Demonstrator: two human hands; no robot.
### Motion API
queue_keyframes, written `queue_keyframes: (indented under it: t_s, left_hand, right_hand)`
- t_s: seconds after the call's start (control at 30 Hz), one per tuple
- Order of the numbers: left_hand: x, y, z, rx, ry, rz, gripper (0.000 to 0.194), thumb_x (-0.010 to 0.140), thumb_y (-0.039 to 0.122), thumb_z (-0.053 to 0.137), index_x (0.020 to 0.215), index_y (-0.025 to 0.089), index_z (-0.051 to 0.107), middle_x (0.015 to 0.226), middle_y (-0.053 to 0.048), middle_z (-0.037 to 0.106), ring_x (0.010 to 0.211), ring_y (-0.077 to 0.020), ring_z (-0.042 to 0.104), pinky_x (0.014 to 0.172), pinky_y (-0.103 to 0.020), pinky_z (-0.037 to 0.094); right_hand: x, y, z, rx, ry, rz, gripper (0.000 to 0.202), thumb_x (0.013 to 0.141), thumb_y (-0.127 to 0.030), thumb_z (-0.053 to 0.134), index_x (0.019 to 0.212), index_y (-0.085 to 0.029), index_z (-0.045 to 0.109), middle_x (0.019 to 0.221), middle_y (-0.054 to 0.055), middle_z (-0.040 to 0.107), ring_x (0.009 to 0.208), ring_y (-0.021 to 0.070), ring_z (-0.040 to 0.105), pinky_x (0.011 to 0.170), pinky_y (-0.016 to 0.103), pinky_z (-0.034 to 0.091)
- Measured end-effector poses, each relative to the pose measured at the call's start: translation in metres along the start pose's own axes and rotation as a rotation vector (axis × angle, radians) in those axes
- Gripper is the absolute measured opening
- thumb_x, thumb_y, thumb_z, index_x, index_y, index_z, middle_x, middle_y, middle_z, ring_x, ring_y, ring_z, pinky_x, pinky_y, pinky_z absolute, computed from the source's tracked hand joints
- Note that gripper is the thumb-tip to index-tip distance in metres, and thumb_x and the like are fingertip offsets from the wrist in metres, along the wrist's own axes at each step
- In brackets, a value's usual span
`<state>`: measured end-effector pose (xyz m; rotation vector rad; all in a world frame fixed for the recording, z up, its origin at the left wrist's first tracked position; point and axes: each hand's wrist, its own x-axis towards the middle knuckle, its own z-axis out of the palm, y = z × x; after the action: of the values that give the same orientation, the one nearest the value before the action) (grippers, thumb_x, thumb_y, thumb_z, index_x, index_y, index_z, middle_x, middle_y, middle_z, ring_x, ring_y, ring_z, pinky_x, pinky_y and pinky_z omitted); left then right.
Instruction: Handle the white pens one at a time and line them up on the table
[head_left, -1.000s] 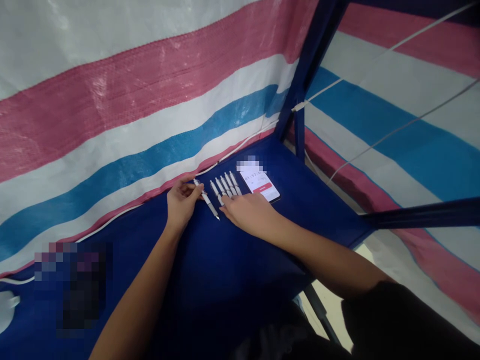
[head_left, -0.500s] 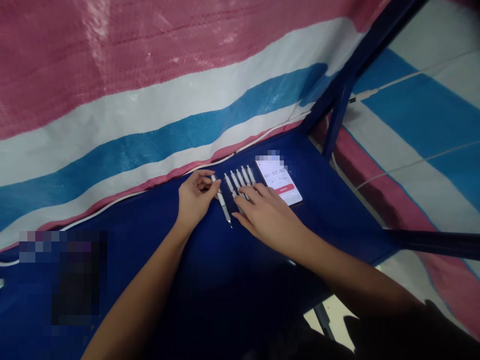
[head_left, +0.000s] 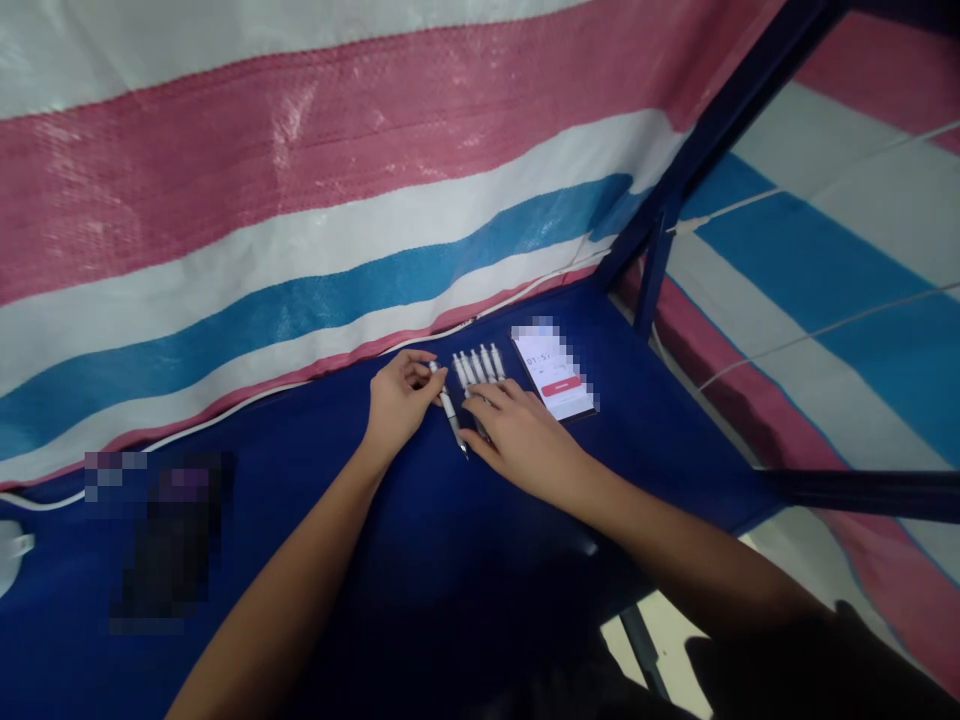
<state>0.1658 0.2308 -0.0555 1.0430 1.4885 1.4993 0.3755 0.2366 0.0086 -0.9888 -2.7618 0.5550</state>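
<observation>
Pen (head_left: 449,407) in left hand (head_left: 399,402)

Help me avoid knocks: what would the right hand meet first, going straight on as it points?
Beyond the row of pens at the right hand, likely the pen in the left hand; depth is unclear.

Left hand (head_left: 401,405): mine, pinching a white pen (head_left: 448,403) near its upper end, tip slanting down toward me. My right hand (head_left: 521,435) lies over the lower part of a pen row (head_left: 478,366). Lit phone (head_left: 556,372) just right of these, flat on blue table (head_left: 450,590). Striped sheet (head_left: 300,250) behind.
</observation>
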Motion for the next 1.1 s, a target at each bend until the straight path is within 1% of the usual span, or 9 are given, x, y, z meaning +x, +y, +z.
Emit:
queue_keyframes:
  t_s: [0.1, 0.27, 0.43, 0.6, 0.67, 0.77, 0.87, 1.0, 1.1]
  left_hand:
    - [-0.002, 0.001, -0.003, 0.015, 0.006, 0.008, 0.031, 0.076, 0.026, 0.093, 0.099, 0.018, 0.074, 0.068, 0.001, 0.072, 0.053, -0.0152, 0.071, 0.048, -0.023, 0.061]
    - [-0.003, 0.002, -0.012, 0.068, 0.014, 0.019, 0.030, 0.075, 0.025, 0.095, 0.096, 0.017, 0.075, 0.069, -0.002, 0.074, 0.053, -0.0165, 0.072, 0.047, -0.023, 0.059]
    - [0.001, 0.002, -0.020, 0.053, 0.010, 0.019, 0.035, 0.074, 0.026, 0.097, 0.100, 0.016, 0.076, 0.069, -0.002, 0.073, 0.052, -0.0161, 0.071, 0.046, -0.023, 0.059]
    - [0.004, 0.000, -0.022, 0.018, -0.013, 0.019, 0.030, 0.074, 0.024, 0.095, 0.097, 0.018, 0.076, 0.069, 0.000, 0.071, 0.052, -0.0152, 0.068, 0.046, -0.025, 0.059]
    - [0.004, 0.000, -0.022, 0.035, -0.001, 0.021, 0.024, 0.077, 0.023, 0.093, 0.093, 0.018, 0.076, 0.069, -0.002, 0.071, 0.053, -0.0155, 0.068, 0.047, -0.026, 0.058]
    - [0.003, 0.001, -0.022, 0.101, 0.022, 0.034, 0.023, 0.078, 0.021, 0.091, 0.095, 0.017, 0.075, 0.070, -0.002, 0.071, 0.053, -0.0159, 0.068, 0.047, -0.027, 0.057]
    - [0.003, 0.001, -0.023, 0.128, 0.027, 0.037, 0.020, 0.080, 0.024, 0.088, 0.093, 0.019, 0.073, 0.069, -0.001, 0.071, 0.052, -0.0162, 0.069, 0.046, -0.027, 0.057]
    - [0.002, 0.002, -0.023, 0.158, 0.052, 0.063, 0.024, 0.081, 0.028, 0.088, 0.097, 0.020, 0.073, 0.071, 0.000, 0.072, 0.053, -0.0160, 0.069, 0.048, -0.027, 0.058]
    - [0.002, 0.002, -0.022, 0.185, 0.067, 0.103, 0.029, 0.082, 0.027, 0.089, 0.105, 0.020, 0.073, 0.072, 0.000, 0.073, 0.053, -0.0153, 0.070, 0.049, -0.026, 0.058]
  right_hand:
    - [0.000, 0.001, 0.002, 0.078, 0.017, -0.029, 0.030, 0.111, -0.032, 0.059, 0.131, -0.014, 0.074, 0.147, 0.016, 0.068, 0.132, 0.0342, 0.062, 0.115, 0.051, 0.054]
    - [0.001, 0.002, 0.009, 0.294, 0.072, 0.018, 0.037, 0.108, -0.032, 0.064, 0.139, -0.014, 0.069, 0.163, 0.019, 0.051, 0.146, 0.0318, 0.057, 0.122, 0.047, 0.051]
    - [0.006, 0.014, 0.017, 0.380, 0.098, -0.032, 0.032, 0.105, -0.022, 0.064, 0.136, -0.016, 0.067, 0.152, 0.018, 0.055, 0.143, 0.0300, 0.058, 0.122, 0.049, 0.051]
    - [0.009, 0.019, 0.015, 0.214, 0.156, -0.019, 0.021, 0.106, -0.020, 0.057, 0.123, -0.018, 0.069, 0.131, 0.016, 0.063, 0.125, 0.0299, 0.064, 0.107, 0.047, 0.056]
    - [0.008, 0.014, 0.008, 0.071, 0.090, 0.073, 0.022, 0.107, -0.024, 0.057, 0.122, -0.015, 0.069, 0.128, 0.019, 0.065, 0.117, 0.0320, 0.067, 0.093, 0.044, 0.058]
    - [0.005, 0.003, -0.003, -0.090, -0.176, 0.260, 0.030, 0.111, -0.033, 0.052, 0.123, -0.011, 0.068, 0.112, 0.019, 0.073, 0.093, 0.0322, 0.074, 0.071, 0.041, 0.053]
    - [0.003, 0.000, -0.010, -0.148, -0.351, 0.331, 0.040, 0.115, -0.038, 0.042, 0.124, -0.010, 0.070, 0.092, 0.017, 0.078, 0.080, 0.0333, 0.076, 0.066, 0.040, 0.047]
    - [0.003, 0.008, -0.012, -0.177, -0.345, 0.341, 0.041, 0.113, -0.037, 0.045, 0.118, -0.010, 0.076, 0.096, 0.021, 0.080, 0.087, 0.0360, 0.079, 0.067, 0.040, 0.048]
    - [0.002, 0.013, -0.013, -0.172, -0.314, 0.342, 0.047, 0.113, -0.044, 0.049, 0.114, -0.010, 0.080, 0.100, 0.023, 0.081, 0.092, 0.0386, 0.079, 0.070, 0.043, 0.052]
